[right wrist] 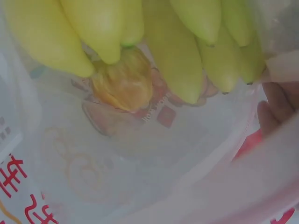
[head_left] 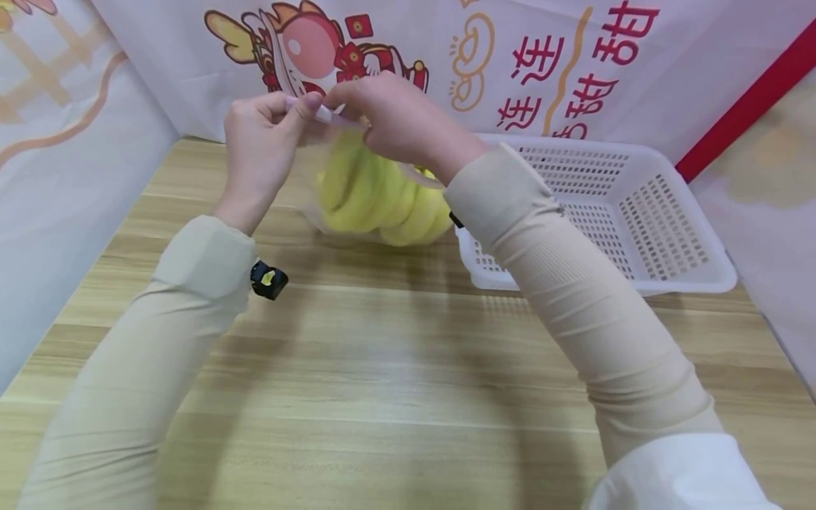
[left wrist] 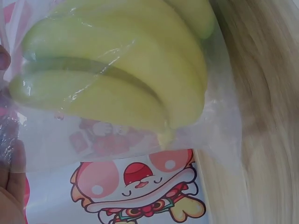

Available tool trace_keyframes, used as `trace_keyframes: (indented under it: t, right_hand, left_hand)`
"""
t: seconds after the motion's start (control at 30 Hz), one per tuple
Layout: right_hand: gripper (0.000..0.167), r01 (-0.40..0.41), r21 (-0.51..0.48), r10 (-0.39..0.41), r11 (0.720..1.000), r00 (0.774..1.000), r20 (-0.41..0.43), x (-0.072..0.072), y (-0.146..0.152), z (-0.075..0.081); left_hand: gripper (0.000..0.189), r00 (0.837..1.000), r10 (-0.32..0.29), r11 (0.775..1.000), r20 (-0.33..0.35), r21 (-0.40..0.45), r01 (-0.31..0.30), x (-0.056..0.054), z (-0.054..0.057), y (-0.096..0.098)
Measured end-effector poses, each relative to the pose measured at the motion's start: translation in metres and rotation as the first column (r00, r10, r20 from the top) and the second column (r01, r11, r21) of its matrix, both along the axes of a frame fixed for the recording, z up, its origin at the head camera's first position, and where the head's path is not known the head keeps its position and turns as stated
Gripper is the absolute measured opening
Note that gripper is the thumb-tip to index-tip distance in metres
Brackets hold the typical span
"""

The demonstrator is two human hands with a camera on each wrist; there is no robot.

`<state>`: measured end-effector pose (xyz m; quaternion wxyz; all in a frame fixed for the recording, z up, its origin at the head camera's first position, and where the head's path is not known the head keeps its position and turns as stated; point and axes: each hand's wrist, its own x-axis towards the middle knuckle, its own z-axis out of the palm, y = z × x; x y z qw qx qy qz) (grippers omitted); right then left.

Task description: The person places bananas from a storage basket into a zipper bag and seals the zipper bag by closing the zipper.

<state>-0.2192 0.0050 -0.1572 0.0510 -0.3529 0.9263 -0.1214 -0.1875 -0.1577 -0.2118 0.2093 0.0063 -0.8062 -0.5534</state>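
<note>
At the back of the table, a thin see-through plastic bag [left wrist: 226,116] hangs around several yellow bananas [head_left: 376,191]. My left hand [head_left: 260,145] pinches the bag's pale top edge between thumb and forefinger. Close beside it, my right hand [head_left: 408,117] grips the same edge from the right, its fingers bent over the plastic. Greenish tips show on the bananas in the left wrist view. The right wrist view looks into the bag, where a crinkled orange-yellow thing [right wrist: 124,84] lies below the bananas. The bananas sit low in the bag, beneath both hands.
A white perforated plastic basket [head_left: 666,219] stands right of the bag, partly behind my right forearm. The wood-grain table [head_left: 382,368] extends toward me. A white printed backdrop [head_left: 421,21] with a cartoon figure and red characters rises behind the bag.
</note>
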Motion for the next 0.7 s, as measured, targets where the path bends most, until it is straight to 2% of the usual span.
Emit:
trace_keyframes:
  t: [0.17,0.33,0.57,0.7]
  right_hand:
    - [0.054,0.016,-0.010,-0.016,1.000,1.000,-0.008,0.0009,-0.0005,-0.0015]
    - [0.038,0.029,-0.012,-0.029,0.999,1.000,0.011,0.0026,-0.0011,-0.0017]
    - [0.035,0.076,-0.067,-0.077,0.995,0.997,-0.018,0.0036,-0.0038,-0.0030]
    - [0.031,0.081,-0.092,-0.086,0.992,0.995,-0.052,0.0046,-0.0036,-0.0031]
  left_hand:
    - [0.030,1.000,0.004,1.000,0.012,0.003,-0.005,0.0007,-0.0012,0.0013]
    - [0.033,1.000,0.020,1.000,0.010,-0.024,-0.020,0.0021,-0.0021,0.0035]
    - [0.038,1.000,0.019,0.998,0.001,-0.065,-0.019,0.0034,-0.0032,0.0068]
    - [0.037,1.000,0.020,0.999,-0.023,-0.048,-0.021,0.0040,-0.0043,0.0082]
